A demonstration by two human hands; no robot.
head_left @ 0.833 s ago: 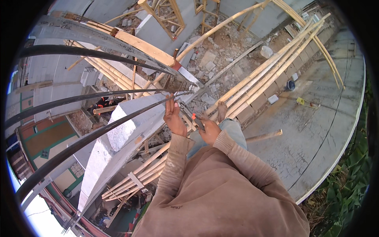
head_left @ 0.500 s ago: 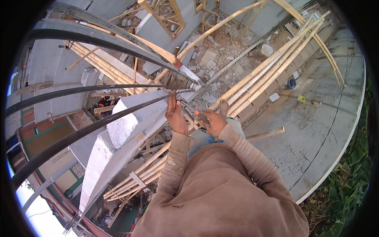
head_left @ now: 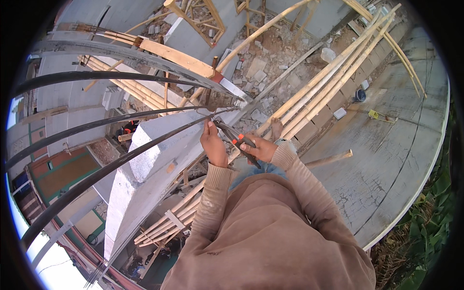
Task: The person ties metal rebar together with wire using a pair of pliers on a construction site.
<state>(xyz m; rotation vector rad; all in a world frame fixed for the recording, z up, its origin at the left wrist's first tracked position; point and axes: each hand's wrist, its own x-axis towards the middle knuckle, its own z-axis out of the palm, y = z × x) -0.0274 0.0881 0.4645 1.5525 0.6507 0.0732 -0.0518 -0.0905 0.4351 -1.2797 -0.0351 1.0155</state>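
My right hand [head_left: 263, 149] grips a pair of steel pincers [head_left: 228, 129] with dark grips and orange collars. The two handles are spread, and the jaws point up and left to where the rods meet. Beside the jaws is my left hand [head_left: 214, 149], its fingertips drawn together at a dark steel reinforcing rod [head_left: 159, 141]. Whatever those fingers pinch is too small to make out. A second rod [head_left: 96, 124] and a third rod [head_left: 111, 76] run in from the left and converge just beyond my fingertips.
A rough white block wall [head_left: 140, 159] stands at left. Bamboo poles [head_left: 333, 82] lie at right beside a grey slab [head_left: 386, 159]. A dark bucket [head_left: 359, 95] sits on that slab's edge. Rubble [head_left: 261, 72] covers the ground below; my bare foot [head_left: 276, 126] shows by the poles.
The pincers' handles have spread, with both orange collars now showing. My left hand's fingers, stretched upward before, have drawn together at the rod. The whole view has shifted slightly.
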